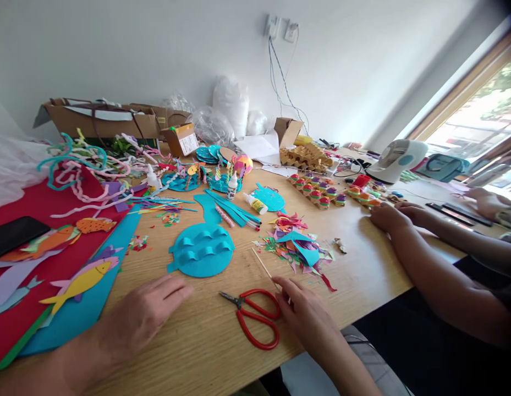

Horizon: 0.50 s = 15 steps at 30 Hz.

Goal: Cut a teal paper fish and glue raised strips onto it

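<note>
My left hand [146,311] lies flat on the wooden table [189,352], fingers stretched out, holding nothing, just below a blue paper disc with wavy strips [201,250]. My right hand [302,311] rests beside red-handled scissors [255,316], its fingertips touching the near end of a thin wooden stick [265,268]. Its fingers are loosely curled and I cannot tell if they pinch the stick. A heap of coloured paper scraps [296,245] lies just beyond.
Another person's arms [424,258] reach in from the right, hands on the table by decorated egg-carton pieces [319,192]. Paper fish on red and blue sheets [80,280], a phone [14,234], pipe cleaners [86,165], glue bottles [232,186], boxes and a small fan [397,159] surround.
</note>
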Available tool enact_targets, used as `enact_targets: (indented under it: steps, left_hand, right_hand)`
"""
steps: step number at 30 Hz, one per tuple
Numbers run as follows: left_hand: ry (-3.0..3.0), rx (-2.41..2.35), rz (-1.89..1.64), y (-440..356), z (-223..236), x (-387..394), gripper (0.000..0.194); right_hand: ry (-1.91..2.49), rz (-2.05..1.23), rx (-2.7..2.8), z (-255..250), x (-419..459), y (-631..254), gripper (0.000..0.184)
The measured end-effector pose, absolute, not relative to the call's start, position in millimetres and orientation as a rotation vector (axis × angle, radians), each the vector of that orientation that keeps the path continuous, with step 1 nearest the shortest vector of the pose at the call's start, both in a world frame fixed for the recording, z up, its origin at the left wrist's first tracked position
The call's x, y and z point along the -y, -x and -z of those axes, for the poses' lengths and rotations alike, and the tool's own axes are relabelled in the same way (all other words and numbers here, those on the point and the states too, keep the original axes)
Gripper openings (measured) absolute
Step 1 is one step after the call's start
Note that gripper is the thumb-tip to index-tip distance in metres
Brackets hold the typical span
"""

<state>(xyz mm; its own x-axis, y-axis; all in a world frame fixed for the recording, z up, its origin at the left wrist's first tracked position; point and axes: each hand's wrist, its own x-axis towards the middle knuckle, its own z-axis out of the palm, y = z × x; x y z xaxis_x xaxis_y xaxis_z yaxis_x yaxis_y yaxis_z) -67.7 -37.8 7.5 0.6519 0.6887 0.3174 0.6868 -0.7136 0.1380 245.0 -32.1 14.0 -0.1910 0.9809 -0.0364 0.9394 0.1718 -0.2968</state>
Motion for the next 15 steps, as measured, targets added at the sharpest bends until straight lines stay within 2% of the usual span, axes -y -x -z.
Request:
enact_targets:
  steps: [5, 10, 15]
  left_hand:
    - [-2.801, -1.241, -0.597, 79, 5, 33, 0.039]
    - [-2.848, -1.15, -0.719, 70, -2, 33, 0.051]
    - [-2.949, -1.015, -0.892, 57, -9, 32, 0.052]
  right_hand:
    - [1.926, -0.42, 2.286, -16, 28, -243, 0.034]
    - [1.955, -0.406, 2.351, -19, 26, -239, 0.032]
    - [1.931, -0.396, 2.352, -20, 22, -238, 0.026]
